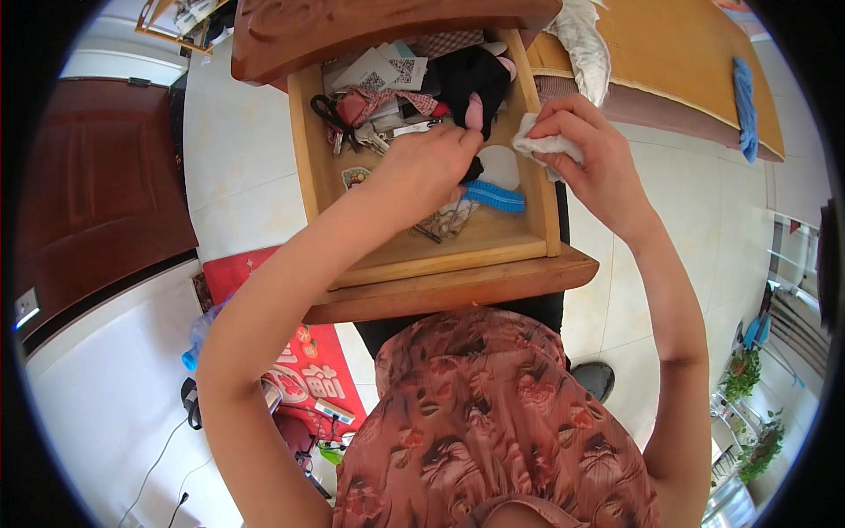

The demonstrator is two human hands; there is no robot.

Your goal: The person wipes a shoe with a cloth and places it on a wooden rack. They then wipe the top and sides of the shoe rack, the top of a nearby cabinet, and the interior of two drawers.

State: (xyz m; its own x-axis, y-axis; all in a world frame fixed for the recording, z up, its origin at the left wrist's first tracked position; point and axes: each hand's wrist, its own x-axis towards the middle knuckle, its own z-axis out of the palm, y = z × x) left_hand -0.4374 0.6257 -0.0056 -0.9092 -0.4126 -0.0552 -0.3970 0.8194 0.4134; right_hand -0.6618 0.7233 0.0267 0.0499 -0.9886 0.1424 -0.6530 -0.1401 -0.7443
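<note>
An open wooden drawer (pixel 449 259) full of small things lies before me. Over its middle is my left hand (pixel 432 168), fingers bent down beside a black cloth item (pixel 465 86) with pink parts; whether they grip anything is hidden. A blue pleated strip (pixel 495 197) lies just below those fingertips, near a pale rounded piece (pixel 500 165). My right hand (pixel 584 148) pinches a crumpled white cloth (pixel 551 146) at the drawer's right wall. Farther back are keys (pixel 371 137), a red checked ribbon (pixel 396 100) and printed cards (pixel 373 69).
A carved wooden top (pixel 396 30) overhangs the drawer's back. To the right stands a bed (pixel 660 59) with a white cloth (pixel 582 49) over its edge and a blue cloth (pixel 746 109). On the left are a red mat (pixel 330 356), a power strip (pixel 335 410) and a dark red door (pixel 99 185).
</note>
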